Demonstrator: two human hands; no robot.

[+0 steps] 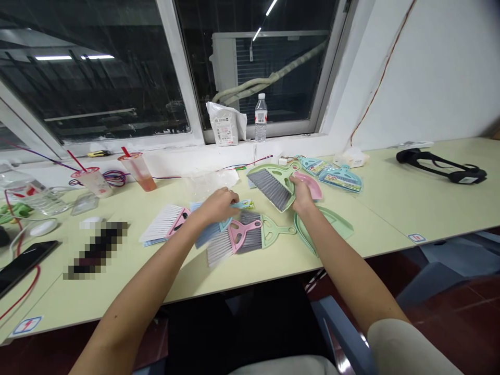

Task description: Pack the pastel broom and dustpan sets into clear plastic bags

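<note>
A green dustpan (289,172) with a grey-bristled brush (270,188) nested in it is gripped at its near corner by the right hand (301,195), raised above the bench (410,203). A blue brush (213,229), lying on the bench among other brushes, is pinched by the left hand (219,204).

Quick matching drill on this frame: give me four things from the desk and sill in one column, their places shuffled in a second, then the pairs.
1. clear plastic water bottle
2. green plastic dustpan with grey brush
3. black strap headset
4. pink-handled white-bristle brush

A. far right of desk
B. in right hand
C. windowsill
D. left of left hand

Pairs: 1-C, 2-B, 3-A, 4-D
</note>
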